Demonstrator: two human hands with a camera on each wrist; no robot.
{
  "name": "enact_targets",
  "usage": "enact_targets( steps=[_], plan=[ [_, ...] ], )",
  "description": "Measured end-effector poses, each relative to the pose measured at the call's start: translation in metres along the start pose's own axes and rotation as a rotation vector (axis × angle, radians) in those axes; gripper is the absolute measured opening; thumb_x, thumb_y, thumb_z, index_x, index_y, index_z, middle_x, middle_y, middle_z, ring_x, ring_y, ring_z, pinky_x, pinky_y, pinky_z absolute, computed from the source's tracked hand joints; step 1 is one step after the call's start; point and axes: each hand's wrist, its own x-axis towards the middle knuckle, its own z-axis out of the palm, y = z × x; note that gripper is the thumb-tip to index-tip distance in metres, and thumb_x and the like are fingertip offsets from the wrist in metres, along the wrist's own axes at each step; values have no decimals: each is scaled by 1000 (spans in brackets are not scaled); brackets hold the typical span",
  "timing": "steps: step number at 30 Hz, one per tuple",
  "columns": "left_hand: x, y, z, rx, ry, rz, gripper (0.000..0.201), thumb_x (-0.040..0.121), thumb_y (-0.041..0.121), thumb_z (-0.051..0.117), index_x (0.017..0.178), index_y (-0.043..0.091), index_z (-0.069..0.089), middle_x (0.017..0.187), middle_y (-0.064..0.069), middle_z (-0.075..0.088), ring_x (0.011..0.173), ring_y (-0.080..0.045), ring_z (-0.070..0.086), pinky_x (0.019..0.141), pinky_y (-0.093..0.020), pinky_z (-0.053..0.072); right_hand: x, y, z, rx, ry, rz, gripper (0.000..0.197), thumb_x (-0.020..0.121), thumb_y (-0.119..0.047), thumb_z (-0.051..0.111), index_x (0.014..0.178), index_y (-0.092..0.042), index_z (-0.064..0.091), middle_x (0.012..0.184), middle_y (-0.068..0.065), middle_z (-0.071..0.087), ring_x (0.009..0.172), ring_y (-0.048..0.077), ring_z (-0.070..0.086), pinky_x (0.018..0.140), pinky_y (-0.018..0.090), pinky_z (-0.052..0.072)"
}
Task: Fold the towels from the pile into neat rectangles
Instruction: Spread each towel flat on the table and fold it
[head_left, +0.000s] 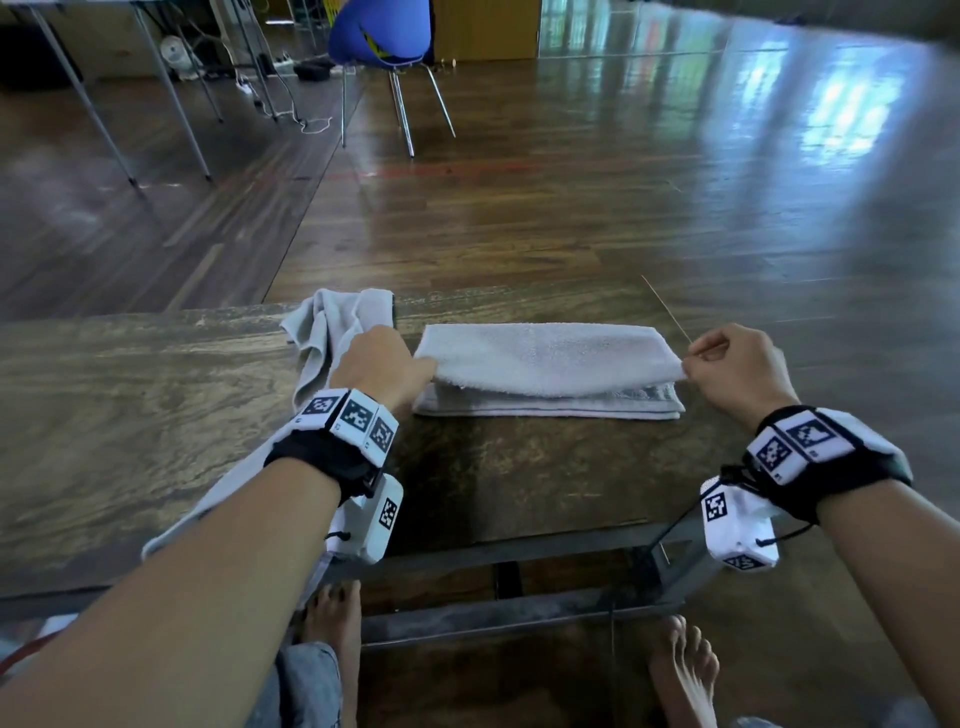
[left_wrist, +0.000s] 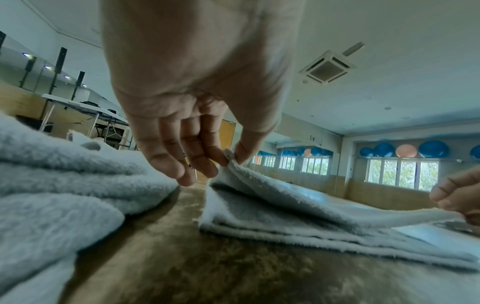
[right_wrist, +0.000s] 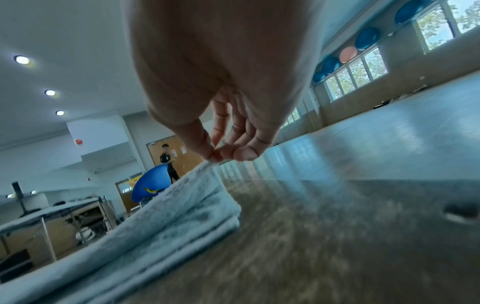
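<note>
Here the wooden worktop (head_left: 156, 395) carries everything, and the unfolded towel (head_left: 332, 332) is the largest cloth on it, slumped at about ten o'clock from the centre and trailing under the left forearm toward the near edge. It lies crumpled and off to the side, presumably parked there so the middle stays free for folding.

At the centre, toward twelve o'clock from the person, the folded towel (head_left: 545, 369) lies as a long band running nine to three, already several layers deep. Its top layer is lifted off the layers beneath, sagging slightly between its two ends, which suggests a fold being drawn toward the near edge so the edges line up.

The left hand (head_left: 384, 364) sits at the nine o'clock end of that band, thumb and forefinger pinching the corner of the raised layer while the other fingers (left_wrist: 182, 164) hang loosely above the wood, in the gap between the two towels. The right hand (head_left: 737, 369) is at the three o'clock end, thumb and fingertips (right_wrist: 245, 153) closed in a narrow pinch on the opposite corner. Holding both corners at matching height likely keeps the edge taut and straight. The towel spans the whole gap between the hands, with the stacked layers resting just below and nearer than the gripped edge.
</note>
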Motion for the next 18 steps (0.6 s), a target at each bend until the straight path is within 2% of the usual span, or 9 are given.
enact_targets(
  steps=[4, 7, 9, 10, 12, 13, 15, 16, 18],
  plan=[
    [-1, -5, 1, 63, -102, -44, 33, 73, 35, 63, 58, 14, 43, 57, -5, 50, 52, -25, 51, 49, -27, 33, -6, 8, -10, -107, -127, 51, 13, 80, -18, 74, 75, -24, 64, 95, 2, 69, 104, 29, 63, 97, 43, 51],
    [-5, -6, 7, 172, -142, -40, 25, 77, 34, 65, 73, 13, 51, 72, -5, 58, 64, -25, 58, 55, -31, 42, -13, 14, -3, -187, -160, -47, 11, 85, -14, 65, 81, -23, 61, 96, 5, 68, 104, 32, 61, 95, 42, 50],
    [-7, -3, 7, 158, -77, 72, 24, 79, 31, 66, 93, 16, 53, 97, -6, 59, 83, -27, 59, 71, -39, 51, -17, 13, 1, -236, -168, -207, 4, 89, -16, 61, 92, -19, 63, 104, 7, 66, 104, 31, 59, 94, 42, 48],
    [-7, 0, 9, 133, -70, 167, 26, 81, 29, 66, 101, 18, 54, 110, -7, 56, 94, -27, 58, 83, -44, 52, -20, 12, 5, -257, -197, -312, 9, 92, -18, 60, 100, -18, 64, 111, 7, 64, 109, 30, 58, 96, 42, 46],
    [-8, 6, 12, 150, -174, 351, 28, 87, 30, 62, 114, 22, 59, 124, -5, 53, 114, -27, 51, 99, -49, 45, -26, 8, 14, -288, -323, -452, 21, 98, -26, 56, 116, -20, 64, 126, 1, 61, 121, 25, 52, 103, 44, 41],
    [-10, 10, 15, 190, -249, 407, 27, 91, 33, 60, 116, 24, 60, 125, -3, 54, 118, -26, 48, 103, -49, 42, -29, 6, 19, -311, -376, -481, 24, 100, -31, 53, 121, -24, 63, 129, -3, 58, 124, 22, 49, 106, 46, 40],
    [-14, 14, 18, 259, -326, 418, 25, 93, 42, 57, 112, 26, 62, 120, -1, 57, 115, -24, 50, 103, -47, 42, -31, -3, 23, -401, -412, -469, 22, 102, -40, 49, 114, -31, 64, 125, -7, 56, 122, 21, 49, 106, 47, 39],
    [-14, 16, 19, 286, -322, 401, 24, 93, 47, 55, 101, 27, 64, 113, 1, 61, 108, -23, 54, 101, -46, 44, -30, -9, 23, -454, -408, -446, 20, 101, -44, 47, 102, -32, 64, 115, -6, 58, 117, 22, 52, 102, 44, 40],
    [-15, 20, 19, 347, -295, 389, 43, 92, 57, 48, 71, 23, 64, 83, 6, 68, 82, -17, 60, 94, -41, 45, -30, -19, 22, -553, -400, -411, 39, 99, -50, 45, 73, -27, 61, 91, -5, 61, 98, 25, 60, 90, 39, 40]
  ],
)
